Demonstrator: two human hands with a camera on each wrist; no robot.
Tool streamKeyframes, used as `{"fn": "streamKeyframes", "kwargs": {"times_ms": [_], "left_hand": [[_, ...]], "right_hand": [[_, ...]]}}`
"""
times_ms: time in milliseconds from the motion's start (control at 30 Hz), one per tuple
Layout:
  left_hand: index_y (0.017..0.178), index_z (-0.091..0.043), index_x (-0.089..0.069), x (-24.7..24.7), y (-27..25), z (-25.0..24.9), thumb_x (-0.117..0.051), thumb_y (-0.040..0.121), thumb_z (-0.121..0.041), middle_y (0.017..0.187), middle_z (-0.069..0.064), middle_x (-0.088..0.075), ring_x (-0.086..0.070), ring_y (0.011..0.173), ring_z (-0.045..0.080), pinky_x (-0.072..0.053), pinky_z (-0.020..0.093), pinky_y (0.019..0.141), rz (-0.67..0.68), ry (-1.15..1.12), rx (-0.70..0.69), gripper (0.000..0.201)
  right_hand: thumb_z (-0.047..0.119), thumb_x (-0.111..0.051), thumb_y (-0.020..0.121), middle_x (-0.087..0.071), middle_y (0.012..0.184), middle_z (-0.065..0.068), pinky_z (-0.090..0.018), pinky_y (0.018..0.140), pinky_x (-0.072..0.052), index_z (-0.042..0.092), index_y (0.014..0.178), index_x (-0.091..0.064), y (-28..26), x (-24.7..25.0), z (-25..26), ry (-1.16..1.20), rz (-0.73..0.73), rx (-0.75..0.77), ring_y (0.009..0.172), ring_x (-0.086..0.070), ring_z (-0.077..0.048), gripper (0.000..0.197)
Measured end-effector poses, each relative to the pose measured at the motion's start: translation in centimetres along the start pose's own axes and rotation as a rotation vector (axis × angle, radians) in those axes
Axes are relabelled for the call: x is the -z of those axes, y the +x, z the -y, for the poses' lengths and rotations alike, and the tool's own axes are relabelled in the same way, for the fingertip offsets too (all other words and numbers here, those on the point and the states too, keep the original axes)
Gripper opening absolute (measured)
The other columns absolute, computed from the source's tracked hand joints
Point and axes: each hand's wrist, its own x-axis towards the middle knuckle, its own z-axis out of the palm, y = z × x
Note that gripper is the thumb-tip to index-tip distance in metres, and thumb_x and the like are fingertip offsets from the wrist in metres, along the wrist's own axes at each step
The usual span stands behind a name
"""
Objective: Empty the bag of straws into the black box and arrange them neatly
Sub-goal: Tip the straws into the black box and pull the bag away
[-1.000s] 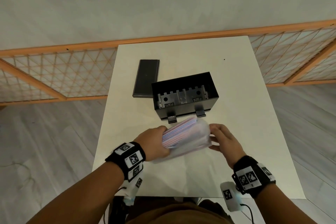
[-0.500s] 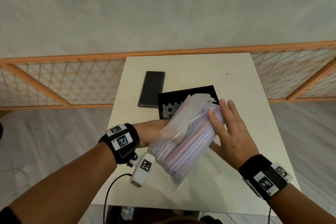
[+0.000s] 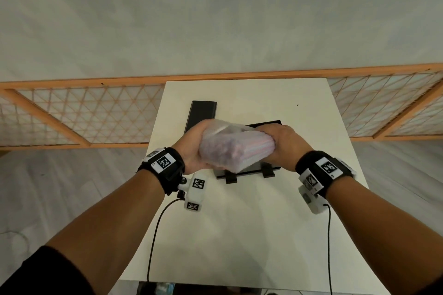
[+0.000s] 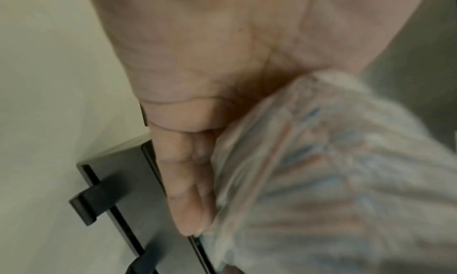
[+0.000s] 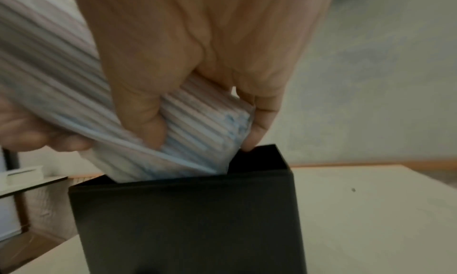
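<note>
Both hands hold a clear plastic bag of striped straws point(image 3: 236, 148) just above the open black box point(image 3: 263, 124) in the middle of the white table point(image 3: 251, 223). My left hand point(image 3: 194, 151) grips the bag's left end; its fingers point(image 4: 190, 180) lie along the plastic point(image 4: 333, 170). My right hand point(image 3: 280, 142) grips the right end, thumb and fingers point(image 5: 146, 120) curled round the straws point(image 5: 205, 129). That end dips into the box's mouth point(image 5: 185, 210). The box's inside is hidden by the bag.
The flat black lid point(image 3: 201, 115) lies on the table behind the box to the left. Two black feet point(image 3: 231, 178) stick out from the box's near side. A wooden lattice rail point(image 3: 84, 112) runs behind the table. Wrist cables point(image 3: 153, 235) trail over the near edge.
The bag was lifted from the table in front of the box and swung over it. It now lies crosswise, its right end lowered into the opening, with my right hand closed round that end.
</note>
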Motion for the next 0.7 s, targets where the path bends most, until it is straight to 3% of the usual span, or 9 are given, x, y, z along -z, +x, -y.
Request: {"fn": "streamKeyframes", "kwargs": {"times_ms": [67,133,200,267,367,467,600,667,700], "left_hand": [[0.138,-0.023,-0.060,1.3,0.4,0.4,-0.041,0.087,-0.082,0.137,0.017,-0.063,-0.063,0.121,0.040,-0.042,0.055,0.109,-0.080,-0.069,0.035,0.080],[0.138,-0.026,-0.057,2.2,1.0,0.9,-0.037,0.078,-0.092,0.134,0.018,-0.065,-0.065,0.117,0.043,-0.044,0.055,0.109,-0.098,-0.065,0.008,0.092],[0.135,-0.029,-0.057,2.4,1.2,1.1,-0.046,0.072,-0.093,0.130,0.013,-0.068,-0.069,0.111,0.037,-0.052,0.051,0.101,-0.154,-0.011,-0.042,0.090],[0.129,-0.029,-0.059,2.4,1.6,1.4,-0.063,0.067,-0.087,0.122,0.004,-0.069,-0.072,0.100,0.023,-0.057,0.040,0.084,-0.231,0.098,-0.079,0.086],[0.122,-0.027,-0.062,3.2,2.5,1.9,-0.073,0.068,-0.073,0.109,-0.002,-0.069,-0.063,0.095,0.020,-0.046,0.030,0.073,-0.325,0.248,-0.138,0.072],[0.123,-0.023,-0.060,4.0,3.1,2.3,-0.076,0.066,-0.075,0.125,0.002,-0.068,-0.063,0.117,0.024,-0.051,0.033,0.082,-0.389,0.194,-0.191,0.078],[0.137,-0.030,-0.056,4.1,2.7,2.5,-0.063,0.065,-0.086,0.132,-0.002,-0.066,-0.063,0.120,0.016,-0.050,0.042,0.099,-0.338,0.007,-0.227,0.091],[0.149,-0.036,-0.041,4.5,2.8,2.8,-0.066,0.063,-0.088,0.141,-0.002,-0.058,-0.060,0.123,0.018,-0.046,0.049,0.106,-0.340,0.018,-0.264,0.103],[0.153,-0.040,-0.033,4.8,2.8,3.0,-0.072,0.065,-0.081,0.144,-0.004,-0.054,-0.059,0.125,0.019,-0.045,0.049,0.107,-0.339,0.051,-0.282,0.105]], "right_hand": [[0.028,-0.076,0.075,-0.069,0.096,0.006,-0.029,0.077,-0.054,0.030,0.111,-0.065,0.8,-0.4,-0.3,0.037,0.050,-0.157,0.089,-0.067,-0.019,0.039],[0.036,-0.077,0.076,-0.068,0.098,0.006,-0.028,0.078,-0.052,0.030,0.117,-0.061,1.4,-0.7,-0.6,0.022,0.072,-0.251,0.090,-0.066,-0.019,0.044],[0.041,-0.080,0.076,-0.066,0.104,0.004,-0.030,0.082,-0.050,0.029,0.124,-0.057,2.0,-0.9,-0.6,0.036,0.114,-0.292,0.094,-0.063,-0.020,0.055],[0.044,-0.080,0.075,-0.064,0.104,0.005,-0.028,0.079,-0.047,0.028,0.125,-0.055,2.6,-1.0,-0.6,0.024,0.139,-0.300,0.093,-0.060,-0.019,0.058],[0.047,-0.078,0.076,-0.060,0.100,0.005,-0.026,0.075,-0.042,0.025,0.121,-0.056,3.5,-0.9,-0.5,-0.084,0.159,-0.287,0.086,-0.057,-0.017,0.054],[0.052,-0.076,0.075,-0.062,0.094,0.004,-0.028,0.071,-0.043,0.026,0.107,-0.057,4.0,-0.3,-0.2,-0.158,0.197,-0.299,0.083,-0.058,-0.018,0.046],[0.058,-0.071,0.076,-0.061,0.088,0.003,-0.033,0.072,-0.050,0.025,0.102,-0.053,4.4,0.3,0.7,-0.308,0.154,-0.298,0.080,-0.059,-0.020,0.046],[0.058,-0.071,0.077,-0.061,0.090,0.002,-0.034,0.071,-0.051,0.024,0.104,-0.051,4.5,0.3,1.1,-0.340,0.143,-0.285,0.080,-0.060,-0.021,0.047],[0.056,-0.072,0.077,-0.060,0.091,0.001,-0.034,0.072,-0.052,0.024,0.105,-0.052,4.5,0.2,1.2,-0.327,0.142,-0.280,0.081,-0.060,-0.022,0.047]]}}
